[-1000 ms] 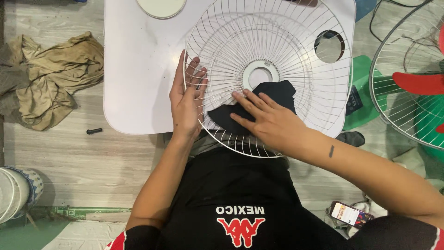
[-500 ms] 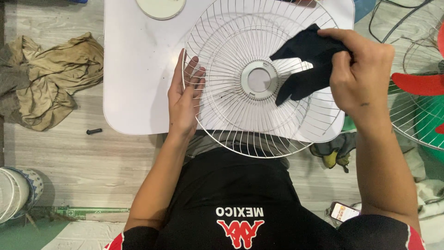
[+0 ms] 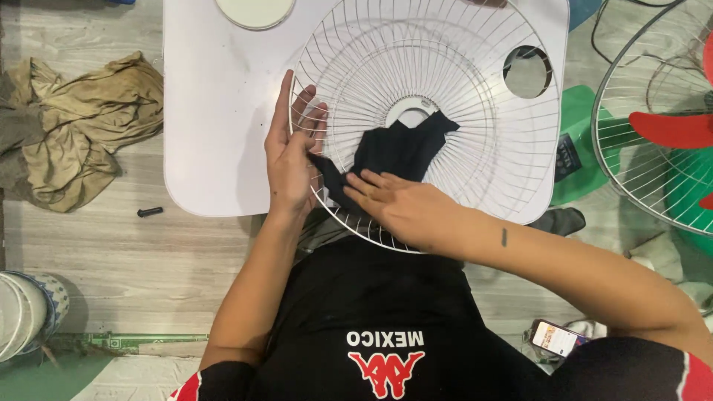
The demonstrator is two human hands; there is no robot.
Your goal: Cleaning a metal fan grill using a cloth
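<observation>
We see a white wire fan guard (image 3: 445,96) lying flat across a white table (image 3: 215,111), its near rim reaching past the table's near edge toward the person's lap. A dark cloth (image 3: 397,152) lies on the wires of the guard, spread from the round hub opening at the centre down toward the near rim. The right hand (image 3: 405,208) lies flat on the near part of that cloth, fingers stretched out and pressing it against the wires rather than curled around it, so we would call it an open, palm-down contact with no closed grasp. The left hand (image 3: 291,152) stands at the left rim of the guard, its fingers extended along the wires and its thumb side touching the left tip of the cloth; we cannot tell whether it pinches the rim or only steadies it. At the far edge of the table sits a pale round disc (image 3: 256,9). On the wooden floor to the left lies a crumpled tan rag (image 3: 82,126), with a small black cylinder (image 3: 149,212) near it. To the right stands another fan with a red blade (image 3: 672,128) behind its grille, and a phone (image 3: 553,339) lies on the floor near the right.
</observation>
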